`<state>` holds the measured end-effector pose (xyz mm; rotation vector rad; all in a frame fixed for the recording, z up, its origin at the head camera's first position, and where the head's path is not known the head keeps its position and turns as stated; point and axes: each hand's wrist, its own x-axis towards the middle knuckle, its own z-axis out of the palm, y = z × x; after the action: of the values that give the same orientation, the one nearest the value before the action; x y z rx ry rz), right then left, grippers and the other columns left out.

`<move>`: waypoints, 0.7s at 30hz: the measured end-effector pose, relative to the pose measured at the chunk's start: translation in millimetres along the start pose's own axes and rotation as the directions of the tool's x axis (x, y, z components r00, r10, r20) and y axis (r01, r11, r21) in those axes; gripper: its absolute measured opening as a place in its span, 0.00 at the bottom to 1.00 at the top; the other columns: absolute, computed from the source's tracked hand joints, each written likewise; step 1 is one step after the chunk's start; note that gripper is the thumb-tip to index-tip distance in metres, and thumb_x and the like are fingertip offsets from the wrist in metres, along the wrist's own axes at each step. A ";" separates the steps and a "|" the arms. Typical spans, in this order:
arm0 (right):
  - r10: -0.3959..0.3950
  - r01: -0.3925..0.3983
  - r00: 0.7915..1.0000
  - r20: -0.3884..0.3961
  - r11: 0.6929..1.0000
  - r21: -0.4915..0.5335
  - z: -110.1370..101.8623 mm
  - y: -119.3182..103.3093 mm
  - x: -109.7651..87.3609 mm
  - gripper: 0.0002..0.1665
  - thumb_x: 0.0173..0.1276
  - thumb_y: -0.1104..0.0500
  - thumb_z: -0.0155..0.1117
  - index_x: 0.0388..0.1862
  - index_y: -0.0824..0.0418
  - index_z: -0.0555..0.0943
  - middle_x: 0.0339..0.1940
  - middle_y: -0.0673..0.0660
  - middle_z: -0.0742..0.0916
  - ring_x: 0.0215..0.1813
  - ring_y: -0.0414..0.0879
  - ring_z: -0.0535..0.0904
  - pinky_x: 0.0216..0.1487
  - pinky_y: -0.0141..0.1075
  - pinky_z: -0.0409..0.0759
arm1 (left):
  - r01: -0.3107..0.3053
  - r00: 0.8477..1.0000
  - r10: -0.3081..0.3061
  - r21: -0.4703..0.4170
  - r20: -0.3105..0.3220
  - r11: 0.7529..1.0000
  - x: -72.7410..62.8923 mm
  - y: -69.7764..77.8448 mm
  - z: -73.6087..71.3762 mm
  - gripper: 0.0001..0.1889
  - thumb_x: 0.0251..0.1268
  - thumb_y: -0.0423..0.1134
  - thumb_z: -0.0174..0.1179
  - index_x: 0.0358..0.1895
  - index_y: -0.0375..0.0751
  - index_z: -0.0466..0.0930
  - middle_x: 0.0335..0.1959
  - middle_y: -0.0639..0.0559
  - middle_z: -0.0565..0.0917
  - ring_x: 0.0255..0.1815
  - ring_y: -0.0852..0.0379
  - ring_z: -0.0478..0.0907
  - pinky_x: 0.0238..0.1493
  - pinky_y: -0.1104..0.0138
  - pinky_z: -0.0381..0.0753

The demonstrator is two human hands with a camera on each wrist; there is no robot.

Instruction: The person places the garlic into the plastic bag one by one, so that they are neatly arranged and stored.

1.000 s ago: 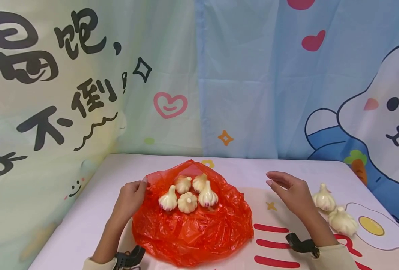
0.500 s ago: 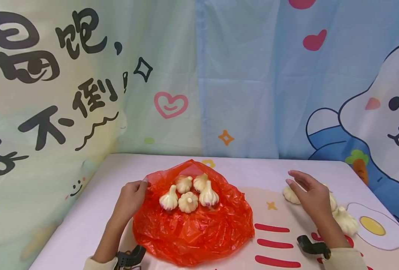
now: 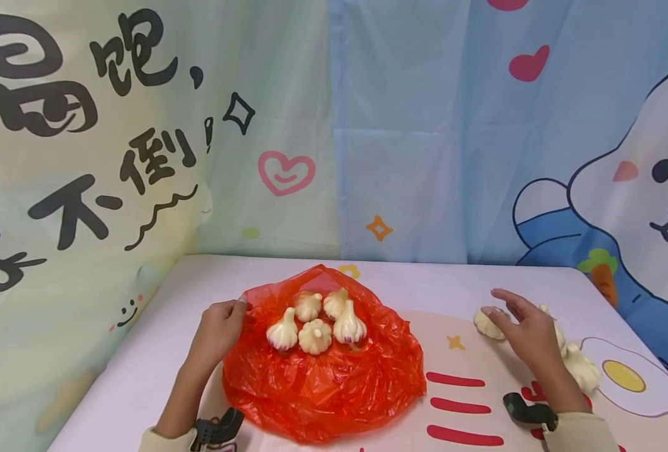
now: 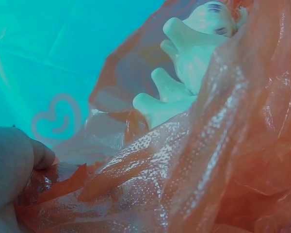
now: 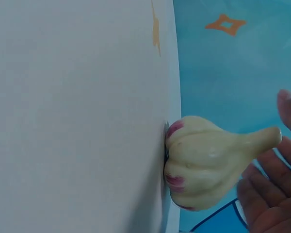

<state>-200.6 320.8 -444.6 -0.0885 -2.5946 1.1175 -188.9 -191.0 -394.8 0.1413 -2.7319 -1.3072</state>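
Note:
My left hand (image 3: 219,333) pinches the left edge of a crinkled red plastic bag (image 3: 323,392), its thumb on the film. Several garlic bulbs (image 3: 314,337) sit together in the bag's mouth; in the left wrist view their pale stems (image 4: 160,104) poke up behind the raised film. Beyond the bag on the right, my right hand (image 3: 528,333) reaches over a garlic bulb (image 3: 488,325), fingers apart and gently bent. In the right wrist view that bulb (image 5: 203,162) stands on the table with its stem toward the spread fingers (image 5: 271,189), which hold nothing.
Two more garlic bulbs, one mostly hidden behind my right hand and one (image 3: 582,370) by my wrist, lie near the printed fried egg (image 3: 622,378). A patterned cloth hangs behind the table (image 3: 419,285).
My right hand has moved to the right, and a garlic bulb that did not show at first is in view beside it. The left hand keeps its hold on the bag.

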 end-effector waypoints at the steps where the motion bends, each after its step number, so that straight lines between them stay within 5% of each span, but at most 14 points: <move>1: 0.009 -0.009 1.000 0.017 1.000 -0.003 0.0 0.3 0.3 0.37 0.69 0.41 0.61 0.69 0.63 0.70 0.67 0.69 0.73 0.66 0.70 0.66 0.54 0.60 0.71 | -0.001 1.000 0.001 -0.001 -0.001 1.000 -0.3 0.0 -0.3 0.26 0.78 0.53 0.42 0.32 0.37 0.82 0.20 0.46 0.75 0.24 0.51 0.70 0.25 0.66 0.73; 10: 0.056 -0.044 0.993 0.106 0.993 -0.114 1.1 5.5 0.0 0.33 0.71 0.44 0.59 0.66 0.65 0.72 0.62 0.73 0.75 0.55 0.65 0.72 0.43 0.46 0.82 | -0.026 1.000 0.026 -0.002 -0.017 1.000 -1.0 1.6 -5.0 0.26 0.78 0.52 0.42 0.34 0.36 0.83 0.22 0.46 0.77 0.25 0.51 0.71 0.26 0.65 0.74; 13: 0.041 -0.021 0.990 0.137 0.990 -0.141 1.0 6.4 0.5 0.30 0.72 0.49 0.60 0.66 0.66 0.72 0.63 0.74 0.74 0.58 0.67 0.71 0.49 0.56 0.78 | -0.029 0.999 0.029 -0.020 -0.022 0.999 -1.4 1.1 -7.7 0.26 0.78 0.53 0.42 0.39 0.36 0.84 0.26 0.46 0.80 0.27 0.50 0.74 0.29 0.65 0.77; 21: -0.021 0.047 0.989 0.147 0.983 -0.177 -0.2 1.7 0.8 0.24 0.73 0.57 0.59 0.62 0.68 0.74 0.59 0.74 0.77 0.54 0.66 0.73 0.51 0.59 0.76 | -0.031 0.999 0.031 -0.042 -0.015 0.999 -1.7 -0.5 -11.0 0.24 0.78 0.52 0.44 0.40 0.36 0.83 0.28 0.44 0.82 0.27 0.50 0.76 0.30 0.66 0.79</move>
<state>-201.4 322.2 -445.5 -0.0033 -2.8105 0.9060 -185.6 -199.5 -388.4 0.1039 -2.6810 -1.3499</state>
